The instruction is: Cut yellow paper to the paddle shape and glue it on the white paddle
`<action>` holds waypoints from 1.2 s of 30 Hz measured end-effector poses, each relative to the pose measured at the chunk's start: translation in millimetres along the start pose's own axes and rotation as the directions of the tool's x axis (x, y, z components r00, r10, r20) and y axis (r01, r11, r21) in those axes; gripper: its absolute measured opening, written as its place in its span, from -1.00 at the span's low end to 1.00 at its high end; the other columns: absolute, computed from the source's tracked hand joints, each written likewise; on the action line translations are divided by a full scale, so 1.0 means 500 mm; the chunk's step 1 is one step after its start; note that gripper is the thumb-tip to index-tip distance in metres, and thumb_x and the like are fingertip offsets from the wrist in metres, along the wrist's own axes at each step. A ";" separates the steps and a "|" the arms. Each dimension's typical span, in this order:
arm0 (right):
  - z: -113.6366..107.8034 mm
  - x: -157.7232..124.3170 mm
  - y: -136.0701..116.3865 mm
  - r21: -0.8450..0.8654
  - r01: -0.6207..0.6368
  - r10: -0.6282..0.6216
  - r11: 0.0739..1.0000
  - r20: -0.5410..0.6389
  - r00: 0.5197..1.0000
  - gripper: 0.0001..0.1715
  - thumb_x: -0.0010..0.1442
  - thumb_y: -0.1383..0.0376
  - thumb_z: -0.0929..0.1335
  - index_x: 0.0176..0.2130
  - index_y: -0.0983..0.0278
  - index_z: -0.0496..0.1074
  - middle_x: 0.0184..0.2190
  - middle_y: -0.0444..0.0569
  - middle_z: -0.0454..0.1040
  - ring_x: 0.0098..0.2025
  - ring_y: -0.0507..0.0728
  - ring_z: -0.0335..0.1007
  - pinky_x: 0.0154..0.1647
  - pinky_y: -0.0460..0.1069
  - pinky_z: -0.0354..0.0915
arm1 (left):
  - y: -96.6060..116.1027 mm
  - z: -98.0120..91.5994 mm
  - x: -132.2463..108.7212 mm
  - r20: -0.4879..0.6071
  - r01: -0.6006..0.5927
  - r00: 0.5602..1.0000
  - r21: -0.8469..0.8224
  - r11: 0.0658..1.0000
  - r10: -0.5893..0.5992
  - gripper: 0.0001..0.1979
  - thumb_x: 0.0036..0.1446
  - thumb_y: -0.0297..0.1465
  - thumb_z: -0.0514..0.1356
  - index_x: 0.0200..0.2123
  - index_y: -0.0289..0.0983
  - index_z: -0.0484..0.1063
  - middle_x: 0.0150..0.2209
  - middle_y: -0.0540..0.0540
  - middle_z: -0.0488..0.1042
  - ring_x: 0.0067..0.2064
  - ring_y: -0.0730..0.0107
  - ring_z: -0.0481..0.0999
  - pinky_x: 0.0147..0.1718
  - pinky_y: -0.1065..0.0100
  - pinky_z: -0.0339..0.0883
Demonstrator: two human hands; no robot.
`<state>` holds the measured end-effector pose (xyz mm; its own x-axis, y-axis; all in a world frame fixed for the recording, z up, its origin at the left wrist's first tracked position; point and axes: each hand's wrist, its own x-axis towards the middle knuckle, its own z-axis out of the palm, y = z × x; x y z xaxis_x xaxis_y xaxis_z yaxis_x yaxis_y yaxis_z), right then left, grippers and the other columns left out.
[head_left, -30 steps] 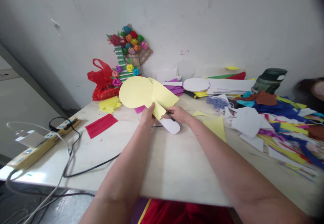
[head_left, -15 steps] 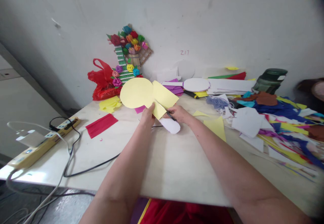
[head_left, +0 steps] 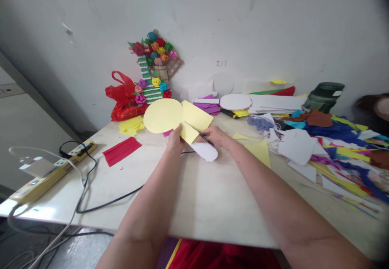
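Observation:
My left hand (head_left: pixel 175 139) pinches a sheet of pale yellow paper (head_left: pixel 164 117) by its lower edge, thumb on top. The sheet has a rounded lobe at the left and a square-cornered part at the right. Scissors (head_left: pixel 206 138) are in my right hand (head_left: pixel 215 135), its fingers closed around the handles. Their blades lie in a slit in the right part of the yellow paper. Below the scissors is a white rounded paper piece (head_left: pixel 208 152); whether it touches either hand I cannot tell.
A power strip (head_left: pixel 54 169) with cables lies at the left, near red crepe paper (head_left: pixel 122 150). Behind stand a red plastic bag (head_left: pixel 121 99) and a paper-flower decoration (head_left: pixel 152 70). Paper scraps (head_left: pixel 343 151) and a dark green bottle (head_left: pixel 324 97) crowd the right side.
The yellow paper has dipped slightly, its rounded lobe now lower. Both hands stay in nearly the same place, with the scissors still in the paper.

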<state>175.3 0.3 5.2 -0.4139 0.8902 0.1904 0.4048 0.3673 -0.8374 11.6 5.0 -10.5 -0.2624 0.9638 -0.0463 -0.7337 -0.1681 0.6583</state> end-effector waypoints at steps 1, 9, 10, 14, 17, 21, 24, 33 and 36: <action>0.000 0.001 0.000 0.025 -0.002 0.002 1.000 0.016 1.000 -0.72 -0.16 0.21 0.46 -0.41 0.35 0.55 -0.56 -0.08 0.48 -0.46 0.10 0.38 -0.47 -0.07 0.29 | 0.001 0.001 0.000 -0.012 -0.003 1.000 0.003 1.000 0.003 -0.72 0.01 -0.54 0.17 -0.14 -0.34 0.38 -0.13 -0.20 0.47 -0.05 0.18 0.44 -0.06 0.21 0.34; -0.008 -0.004 -0.008 0.144 -0.031 0.008 0.989 0.156 0.988 -0.62 -0.13 0.19 0.43 -0.30 0.38 0.52 -0.41 -0.04 0.52 -0.40 0.05 0.38 -0.40 -0.08 0.30 | -0.002 -0.003 0.008 0.016 -0.025 1.000 0.013 1.000 0.025 -0.70 -0.01 -0.54 0.20 -0.14 -0.32 0.39 -0.15 -0.20 0.48 -0.07 0.22 0.45 -0.04 0.25 0.32; -0.012 -0.006 -0.010 0.152 -0.022 -0.004 0.988 0.170 0.985 -0.61 -0.12 0.18 0.43 -0.29 0.38 0.52 -0.41 -0.05 0.52 -0.40 0.04 0.37 -0.40 -0.08 0.29 | -0.002 -0.004 0.009 0.024 -0.026 0.999 0.014 1.000 0.025 -0.70 -0.01 -0.54 0.20 -0.14 -0.32 0.39 -0.14 -0.20 0.48 -0.06 0.22 0.45 -0.03 0.25 0.31; -0.026 -0.014 -0.018 0.136 -0.041 0.011 0.990 0.216 0.976 -0.57 -0.11 0.08 0.41 -0.35 0.39 0.50 -0.53 -0.10 0.45 -0.51 -0.02 0.29 -0.51 -0.13 0.22 | -0.002 -0.006 0.007 0.058 -0.020 0.998 0.041 0.999 0.017 -0.72 -0.03 -0.54 0.21 -0.17 -0.33 0.41 -0.12 -0.22 0.47 -0.04 0.17 0.44 -0.02 0.21 0.30; -0.032 -0.017 -0.022 0.104 -0.057 0.032 0.993 0.231 0.972 -0.53 -0.13 0.01 0.40 -0.44 0.40 0.47 -0.63 -0.14 0.36 -0.58 -0.04 0.21 -0.58 -0.14 0.15 | -0.003 -0.006 0.005 0.090 -0.026 0.996 0.051 0.998 0.021 -0.74 -0.05 -0.53 0.23 -0.21 -0.34 0.42 -0.11 -0.23 0.47 -0.03 0.14 0.42 -0.01 0.19 0.30; -0.025 -0.013 -0.026 -0.005 -0.037 0.038 0.999 0.149 0.988 -0.51 -0.15 -0.03 0.40 -0.46 0.37 0.48 -0.62 -0.14 0.37 -0.58 -0.04 0.21 -0.58 -0.14 0.13 | -0.005 -0.006 0.006 0.089 -0.035 0.996 0.068 0.997 0.029 -0.77 -0.06 -0.51 0.25 -0.25 -0.36 0.42 -0.09 -0.25 0.45 -0.02 0.09 0.41 -0.02 0.15 0.31; -0.016 -0.007 -0.029 -0.145 -0.064 0.073 0.987 0.054 0.996 -0.51 -0.20 -0.03 0.42 -0.42 0.32 0.51 -0.61 -0.14 0.41 -0.58 -0.01 0.26 -0.57 -0.13 0.15 | -0.006 -0.005 0.007 0.094 -0.022 0.995 0.067 0.997 0.015 -0.78 -0.04 -0.50 0.24 -0.24 -0.38 0.42 -0.08 -0.28 0.45 -0.02 0.07 0.41 -0.02 0.13 0.30; -0.012 -0.011 -0.043 -0.418 -0.054 0.017 0.907 -0.092 0.996 -0.55 -0.20 -0.07 0.41 -0.36 0.16 0.52 -0.46 -0.13 0.51 -0.43 0.05 0.36 -0.50 -0.12 0.17 | -0.007 -0.007 0.006 0.114 0.003 0.993 0.039 0.999 -0.008 -0.76 -0.02 -0.49 0.23 -0.21 -0.36 0.43 -0.10 -0.24 0.47 -0.02 0.12 0.42 0.01 0.16 0.27; -0.012 -0.012 -0.042 -0.440 -0.051 0.010 0.896 -0.095 0.995 -0.56 -0.16 -0.09 0.38 -0.40 0.16 0.52 -0.49 -0.15 0.49 -0.45 0.03 0.33 -0.50 -0.12 0.13 | -0.007 -0.007 0.007 0.092 0.007 0.996 0.045 0.999 -0.012 -0.75 -0.03 -0.51 0.23 -0.21 -0.37 0.43 -0.12 -0.23 0.48 -0.03 0.14 0.43 0.01 0.18 0.27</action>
<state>174.3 -11.2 24.6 -0.3308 0.9153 0.2298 0.7430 0.4028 -0.5345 11.1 8.3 -15.3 -0.1948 0.9807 0.0157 -0.7065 -0.1514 0.6913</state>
